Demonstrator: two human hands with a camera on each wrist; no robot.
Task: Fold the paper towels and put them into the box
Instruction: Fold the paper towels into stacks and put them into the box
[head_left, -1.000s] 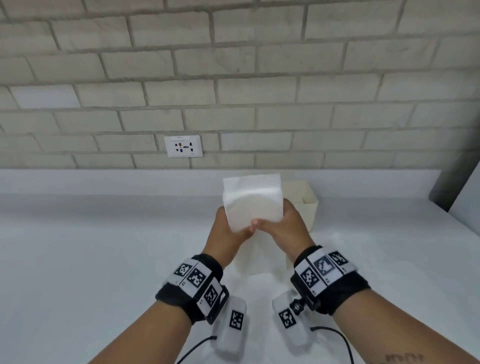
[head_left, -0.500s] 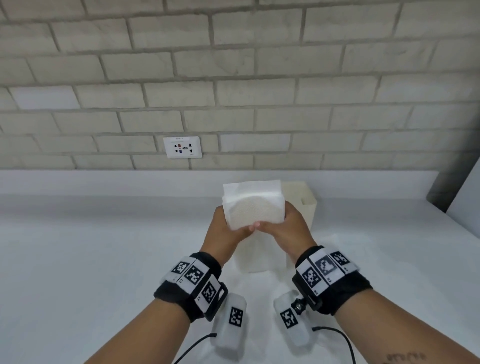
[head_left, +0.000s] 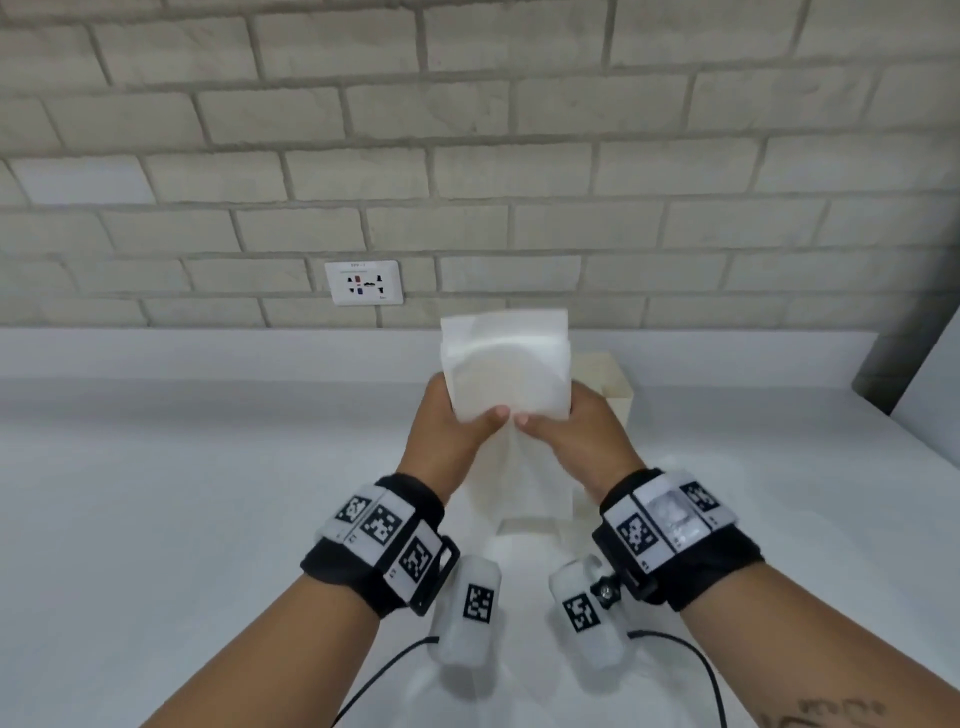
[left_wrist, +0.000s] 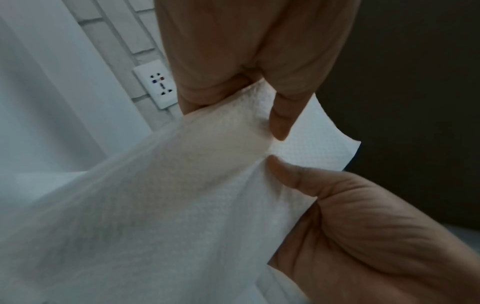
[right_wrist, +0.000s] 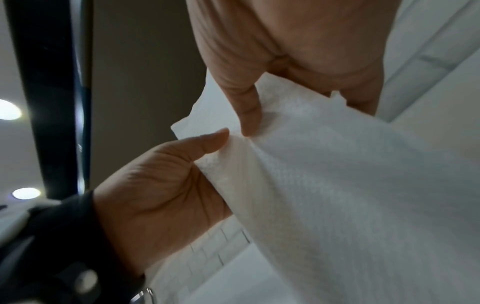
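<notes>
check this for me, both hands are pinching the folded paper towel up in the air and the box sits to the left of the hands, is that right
One detail is wrong: the box sits behind and to the right of the hands, not to the left; the head view shows it. The rest stands: the left hand and the right hand both pinch the folded paper towel, held up off the counter.

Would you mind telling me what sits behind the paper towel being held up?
Behind the paper towel, the cream box shows at its right on the counter. Most of the box and its inside are hidden.
</notes>
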